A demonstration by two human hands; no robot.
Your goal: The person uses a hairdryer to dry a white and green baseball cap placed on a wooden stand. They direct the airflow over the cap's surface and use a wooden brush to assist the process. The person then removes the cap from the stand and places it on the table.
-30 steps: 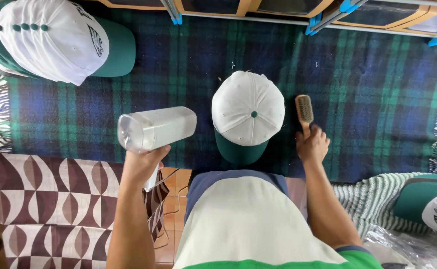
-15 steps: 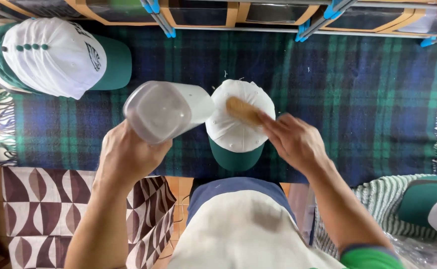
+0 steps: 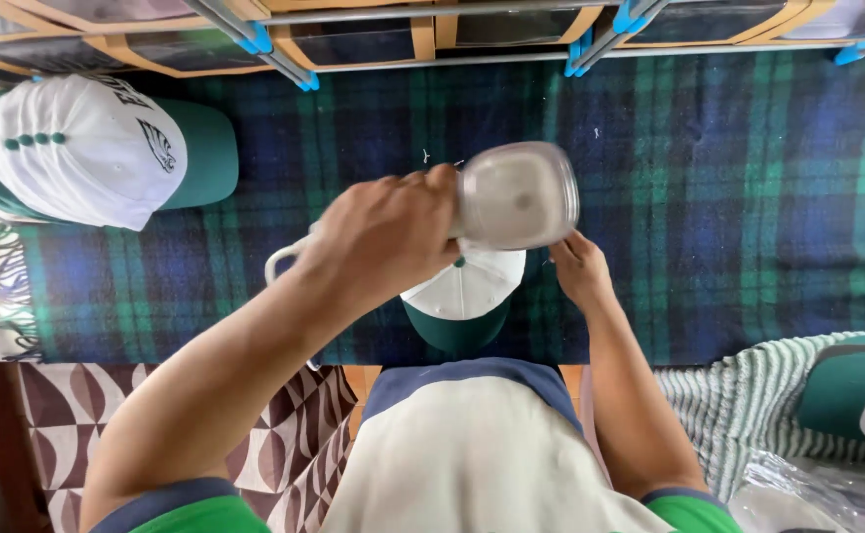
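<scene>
The left hand (image 3: 383, 242) is gripping a clear jar (image 3: 516, 195) above the white cap (image 3: 467, 286) at the blanket's (image 3: 728, 197) near edge; the right hand (image 3: 580, 271) is touching the cap, its grip hidden.

We find open plaid blanket (image 3: 728, 197) right of the cap (image 3: 467, 296) — free passage there. Left, a stack of caps (image 3: 87, 148) blocks the corner; the frame rail (image 3: 432, 44) bounds the far edge.
</scene>
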